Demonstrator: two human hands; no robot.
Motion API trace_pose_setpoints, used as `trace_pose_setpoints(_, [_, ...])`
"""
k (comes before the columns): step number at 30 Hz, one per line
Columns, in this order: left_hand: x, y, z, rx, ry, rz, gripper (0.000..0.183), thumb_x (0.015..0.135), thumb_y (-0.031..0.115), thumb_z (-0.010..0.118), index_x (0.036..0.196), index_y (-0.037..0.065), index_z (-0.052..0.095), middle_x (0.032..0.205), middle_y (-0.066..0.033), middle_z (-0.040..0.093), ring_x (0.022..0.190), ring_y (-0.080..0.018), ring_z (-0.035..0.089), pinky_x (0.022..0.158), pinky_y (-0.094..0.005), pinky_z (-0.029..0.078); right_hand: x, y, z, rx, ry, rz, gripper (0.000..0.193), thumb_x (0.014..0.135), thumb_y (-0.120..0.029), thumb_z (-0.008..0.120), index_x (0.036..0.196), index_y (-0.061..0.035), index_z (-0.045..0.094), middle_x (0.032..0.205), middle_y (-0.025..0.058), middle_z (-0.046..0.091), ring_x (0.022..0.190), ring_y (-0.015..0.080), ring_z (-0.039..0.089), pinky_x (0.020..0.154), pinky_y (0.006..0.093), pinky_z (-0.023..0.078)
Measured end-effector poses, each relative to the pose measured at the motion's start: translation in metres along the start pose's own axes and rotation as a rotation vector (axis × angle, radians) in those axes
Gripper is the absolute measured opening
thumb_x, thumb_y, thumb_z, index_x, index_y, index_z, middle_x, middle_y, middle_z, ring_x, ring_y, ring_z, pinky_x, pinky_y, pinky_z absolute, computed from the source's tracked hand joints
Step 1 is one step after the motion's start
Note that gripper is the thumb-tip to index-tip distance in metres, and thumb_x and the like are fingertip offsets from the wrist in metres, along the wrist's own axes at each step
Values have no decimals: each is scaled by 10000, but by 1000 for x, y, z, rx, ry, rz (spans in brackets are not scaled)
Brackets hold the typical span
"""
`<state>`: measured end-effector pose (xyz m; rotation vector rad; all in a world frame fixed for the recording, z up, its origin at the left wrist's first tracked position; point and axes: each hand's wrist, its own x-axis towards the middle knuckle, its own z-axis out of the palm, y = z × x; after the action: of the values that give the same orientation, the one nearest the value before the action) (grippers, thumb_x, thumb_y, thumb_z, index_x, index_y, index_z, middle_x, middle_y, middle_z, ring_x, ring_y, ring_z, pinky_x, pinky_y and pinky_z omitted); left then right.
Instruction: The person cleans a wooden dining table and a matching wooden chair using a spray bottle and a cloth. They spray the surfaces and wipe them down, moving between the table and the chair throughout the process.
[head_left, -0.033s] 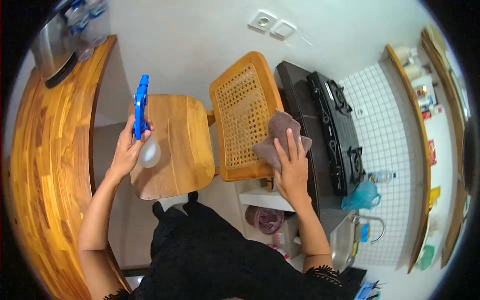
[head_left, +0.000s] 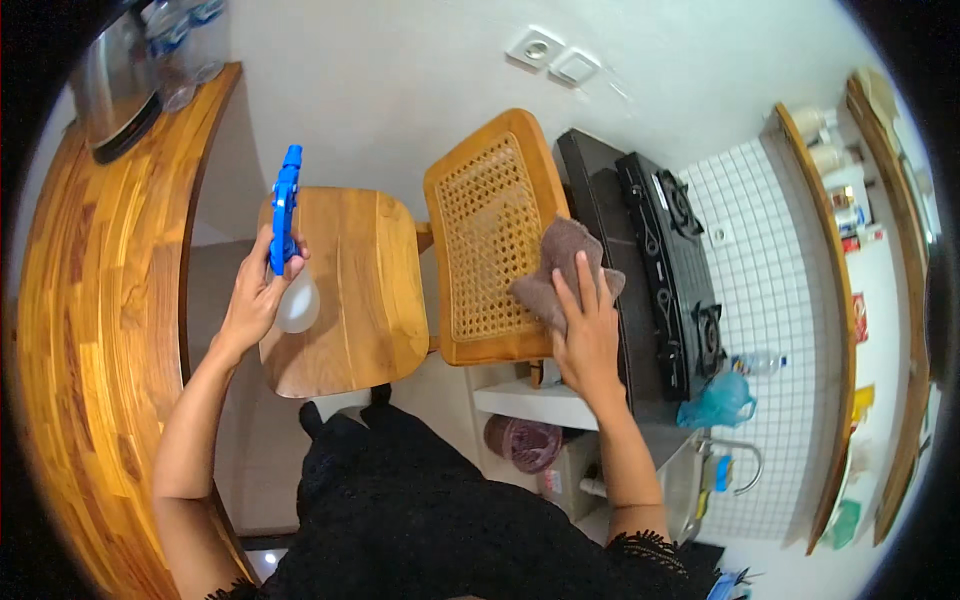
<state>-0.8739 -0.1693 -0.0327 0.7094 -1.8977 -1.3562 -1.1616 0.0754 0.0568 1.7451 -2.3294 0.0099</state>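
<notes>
My left hand [head_left: 262, 290] is closed around a spray bottle [head_left: 298, 305] with a blue trigger head and a pale translucent body. It hovers over the wooden seat of a chair [head_left: 370, 300], blue nozzle pointing to the far side. Against the right edge of the chair's woven cane backrest [head_left: 490, 235], my right hand [head_left: 590, 345] holds a brownish-grey cloth [head_left: 570, 250]. The fingers lie extended across the cloth, pressing it on the wooden frame, and the thumb is hidden. Part of the cloth hangs over the frame's outer edge.
At left runs a wooden counter [head_left: 110, 300] with a kettle-like metal container [head_left: 118, 85] and plastic bottles [head_left: 172, 55]. Close behind the backrest, a black gas stove [head_left: 680, 270] stands on a dark counter. A blue plastic bag [head_left: 722, 400], a sink tap [head_left: 755, 460] and wall shelves [head_left: 835, 250] are at right.
The whole view has shifted slightly. Both hands, the spray bottle and the chair keep nearly the same places; the cloth sits very slightly farther right in view.
</notes>
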Motion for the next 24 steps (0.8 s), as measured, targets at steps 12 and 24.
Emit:
trace_pose_setpoints(12, [11, -18, -11, -44, 65, 40, 194, 873, 87, 559, 1038, 39, 469, 802, -91, 520, 756, -216, 512, 709, -316, 417, 253, 33, 97, -671, 135, -319, 411, 851, -218, 459, 1244, -129, 538, 1453, 147, 255, 1323, 406, 214, 976, 600, 271])
trace_pose_setpoints(24, [9, -26, -21, 73, 26, 190, 226, 848, 49, 589, 1041, 13, 477, 735, -97, 429, 654, -206, 442, 616, -332, 406, 240, -46, 258, -832, -631, -659, 447, 943, -314, 302, 1343, -164, 432, 1496, 52, 190, 1395, 265, 72, 1101, 517, 69])
